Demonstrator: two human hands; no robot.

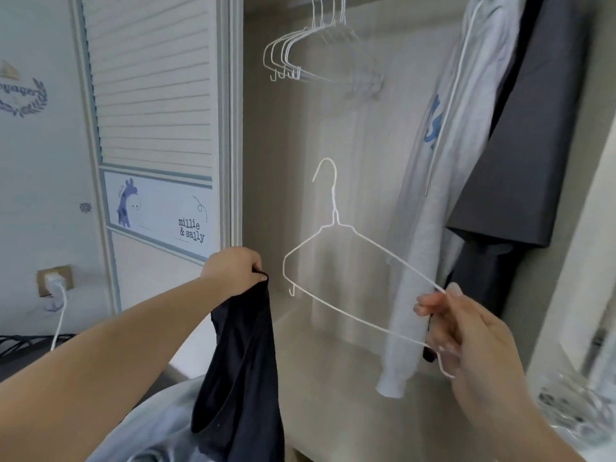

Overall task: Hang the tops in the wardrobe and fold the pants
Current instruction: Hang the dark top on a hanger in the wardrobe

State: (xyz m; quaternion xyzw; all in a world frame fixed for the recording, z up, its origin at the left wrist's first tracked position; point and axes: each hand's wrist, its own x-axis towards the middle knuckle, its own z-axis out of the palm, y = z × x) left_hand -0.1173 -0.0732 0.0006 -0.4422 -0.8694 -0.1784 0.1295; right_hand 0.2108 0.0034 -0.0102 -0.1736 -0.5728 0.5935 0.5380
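My left hand [233, 270] pinches the top edge of a black top [240, 371], which hangs limp below it in front of the open wardrobe. My right hand [466, 331] grips the right end of a white wire hanger [333, 228], holding it upright and tilted, hook pointing up. The hanger is empty and sits to the right of the black top, apart from it.
Several empty white wire hangers [300, 51] hang from the rail at the top. A light grey hoodie [430, 195] and a dark grey garment [520, 145] hang at the right. A louvred wardrobe door [150, 95] stands at the left. Pale fabric [160, 428] lies below.
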